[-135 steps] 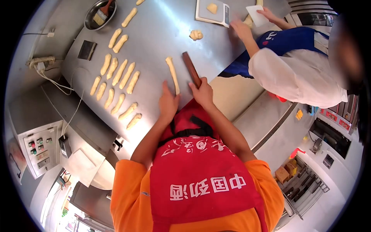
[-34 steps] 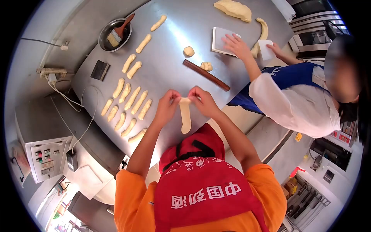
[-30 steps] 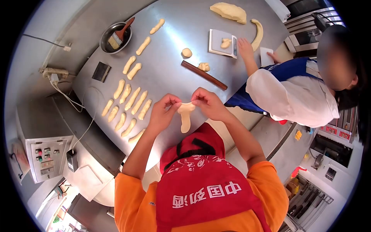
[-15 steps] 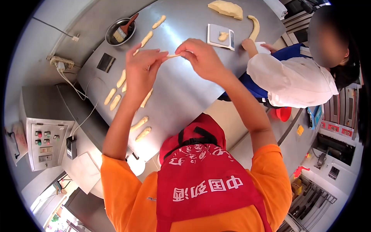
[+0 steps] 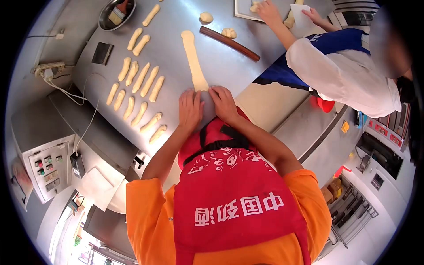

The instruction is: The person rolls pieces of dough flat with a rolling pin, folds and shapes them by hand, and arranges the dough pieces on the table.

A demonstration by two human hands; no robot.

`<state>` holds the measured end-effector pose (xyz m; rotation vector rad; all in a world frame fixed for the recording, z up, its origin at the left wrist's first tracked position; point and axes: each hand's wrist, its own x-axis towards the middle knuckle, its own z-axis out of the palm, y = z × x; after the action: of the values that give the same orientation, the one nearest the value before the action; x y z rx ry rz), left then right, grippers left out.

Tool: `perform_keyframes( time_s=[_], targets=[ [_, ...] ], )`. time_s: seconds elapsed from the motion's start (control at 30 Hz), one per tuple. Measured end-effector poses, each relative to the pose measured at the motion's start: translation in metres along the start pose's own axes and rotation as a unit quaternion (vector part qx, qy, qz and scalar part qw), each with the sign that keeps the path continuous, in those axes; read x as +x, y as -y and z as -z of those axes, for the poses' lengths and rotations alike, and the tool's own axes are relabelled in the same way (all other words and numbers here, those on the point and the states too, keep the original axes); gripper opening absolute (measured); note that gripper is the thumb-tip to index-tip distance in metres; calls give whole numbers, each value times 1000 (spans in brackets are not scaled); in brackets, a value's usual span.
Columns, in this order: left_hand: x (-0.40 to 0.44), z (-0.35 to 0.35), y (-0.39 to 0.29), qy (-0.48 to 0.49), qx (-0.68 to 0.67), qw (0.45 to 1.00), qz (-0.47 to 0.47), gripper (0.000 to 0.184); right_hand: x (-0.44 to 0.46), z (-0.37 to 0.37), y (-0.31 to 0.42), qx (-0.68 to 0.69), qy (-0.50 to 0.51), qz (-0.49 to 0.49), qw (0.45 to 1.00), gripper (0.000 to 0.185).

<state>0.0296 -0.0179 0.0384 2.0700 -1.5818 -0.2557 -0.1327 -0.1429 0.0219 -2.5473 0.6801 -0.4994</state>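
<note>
A long flattened strip of dough (image 5: 192,59) lies on the metal table, wider at its far end and reaching back to my hands. At its near end, my left hand (image 5: 191,108) has its fingertips at the left corner, closed on the edge. Opposite, my right hand (image 5: 224,104) grips the right corner with its fingertips. The exact finger contact is partly hidden. A dark wooden rolling pin (image 5: 229,43) lies diagonally to the right of the strip. Near it are a round dough ball (image 5: 206,17) and a lumpy dough piece (image 5: 229,33).
Rows of short dough pieces (image 5: 139,78) lie on the table's left. Behind them are a dark flat block (image 5: 102,53) and a metal bowl (image 5: 104,20) holding a brush (image 5: 117,16). At right, a co-worker (image 5: 340,75) holds a white scraper (image 5: 303,18) beside a scale (image 5: 242,12).
My hands have come down and closer to my body from above the table, where they held dough in the air. The dough strip now lies flat, and the rolling pin shows.
</note>
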Motion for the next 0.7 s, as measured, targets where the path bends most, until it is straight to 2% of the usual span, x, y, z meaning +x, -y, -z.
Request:
perform_keyframes(
  time_s=[0.1, 0.2, 0.4, 0.5, 0.6, 0.7],
  targets=[
    [0, -20, 5, 53, 1, 998, -19, 54, 11, -8, 2, -9, 57, 32, 998, 51],
    [-12, -19, 5, 21, 29, 998, -58, 55, 6, 1, 10, -72, 46, 66, 994, 50],
    [1, -7, -5, 47, -28, 998, 29, 55, 12, 3, 7, -8, 55, 10, 998, 47],
    [-9, -15, 3, 28, 19, 999, -42, 52, 16, 7, -2, 3, 96, 74, 993, 44],
    [4, -1, 13, 45, -83, 995, 3, 42, 24, 5, -24, 74, 99, -5, 992, 41],
    [71, 4, 40, -40, -134, 970, 197, 42, 110, 20, -19, 87, 33, -182, 979, 40]
  ],
)
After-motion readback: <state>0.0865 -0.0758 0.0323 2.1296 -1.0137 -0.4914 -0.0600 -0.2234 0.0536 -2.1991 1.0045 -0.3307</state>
